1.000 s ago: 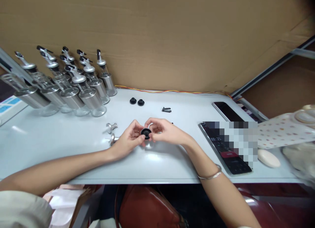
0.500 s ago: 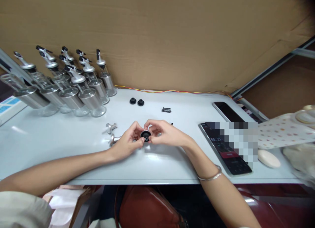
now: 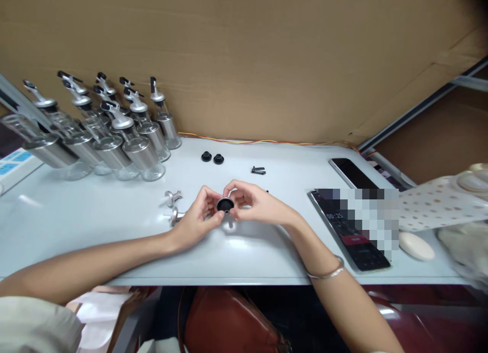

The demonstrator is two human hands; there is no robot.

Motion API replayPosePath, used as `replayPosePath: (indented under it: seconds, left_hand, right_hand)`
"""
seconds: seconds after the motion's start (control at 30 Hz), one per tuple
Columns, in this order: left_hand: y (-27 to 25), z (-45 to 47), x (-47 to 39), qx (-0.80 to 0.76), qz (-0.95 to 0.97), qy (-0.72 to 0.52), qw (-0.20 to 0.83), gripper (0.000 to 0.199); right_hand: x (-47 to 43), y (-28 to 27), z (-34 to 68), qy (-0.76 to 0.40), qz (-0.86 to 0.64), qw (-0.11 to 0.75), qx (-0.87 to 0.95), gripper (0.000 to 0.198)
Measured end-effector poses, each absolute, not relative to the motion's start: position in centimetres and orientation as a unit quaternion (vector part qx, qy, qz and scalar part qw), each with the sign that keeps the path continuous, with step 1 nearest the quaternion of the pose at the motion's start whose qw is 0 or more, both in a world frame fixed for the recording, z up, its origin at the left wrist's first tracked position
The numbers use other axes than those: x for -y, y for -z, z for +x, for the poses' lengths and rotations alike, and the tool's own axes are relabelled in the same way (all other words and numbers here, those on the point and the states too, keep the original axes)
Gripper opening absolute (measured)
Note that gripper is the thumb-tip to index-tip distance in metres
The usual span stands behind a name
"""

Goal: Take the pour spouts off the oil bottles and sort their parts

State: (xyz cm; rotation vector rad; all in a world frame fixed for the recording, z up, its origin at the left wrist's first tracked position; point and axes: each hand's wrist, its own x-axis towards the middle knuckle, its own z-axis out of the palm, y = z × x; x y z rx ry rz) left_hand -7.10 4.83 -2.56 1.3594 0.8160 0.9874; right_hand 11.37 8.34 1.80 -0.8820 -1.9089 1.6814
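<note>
Between my two hands, just above the table, is a bottle pour spout [image 3: 224,205], its round silver rim and black inside facing me. My left hand [image 3: 196,218] pinches it from the left, thumb at the lower edge. From the right, my right hand [image 3: 256,204] grips the same rim with curled fingers and thumb. The spout's far side is hidden. Beside my left hand lie two silver pour spouts, one farther back [image 3: 173,197] and one partly covered by the hand [image 3: 175,216]. Farther off sit two black stoppers [image 3: 212,158] and some small black flip caps [image 3: 258,170].
Several glass oil bottles with steel sleeves [image 3: 143,152] crowd the left back, most with spouts fitted. At right lie two phones, one nearer [image 3: 343,231] and one behind [image 3: 348,172], a white oval object [image 3: 417,245] and a spotted pouch [image 3: 427,203]. Cardboard [image 3: 259,63] stands behind.
The pour spout has tilted slightly between my fingers and both hands have risen a little. The things on the table lie as before.
</note>
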Motion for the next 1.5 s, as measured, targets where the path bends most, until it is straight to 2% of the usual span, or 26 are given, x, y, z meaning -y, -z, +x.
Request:
replayPosePath:
  seconds: [0.27,0.47,0.7,0.97,1.23,1.5]
  left_hand:
    - [2.3,-7.0,-4.9,-0.386,0.587,-0.424,0.571,0.031]
    - [2.0,-6.9,-5.1,-0.400,0.619,-0.437,0.515,0.021]
    - [2.2,-7.0,-5.2,-0.382,0.650,-0.455,0.473,0.021]
    - [2.1,-7.0,-5.1,-0.360,0.646,-0.452,0.499,0.022]
    - [2.4,-7.0,-5.1,-0.351,0.647,-0.438,0.515,0.033]
    - [1.7,-7.0,-5.2,-0.350,0.652,-0.433,0.515,0.025]
  right_hand:
    - [-8.3,-1.8,11.6,-0.592,-0.323,0.221,0.704,0.030]
    - [-8.5,-1.6,11.5,-0.500,-0.332,0.250,0.760,0.028]
    - [-8.8,-1.1,11.3,-0.391,-0.362,0.272,0.801,0.018]
    - [-8.7,-1.6,11.7,-0.391,-0.369,0.257,0.803,0.026]
    - [-8.6,-2.0,11.9,-0.384,-0.348,0.265,0.813,0.021]
    - [-8.4,-2.1,12.0,-0.431,-0.342,0.250,0.796,0.023]
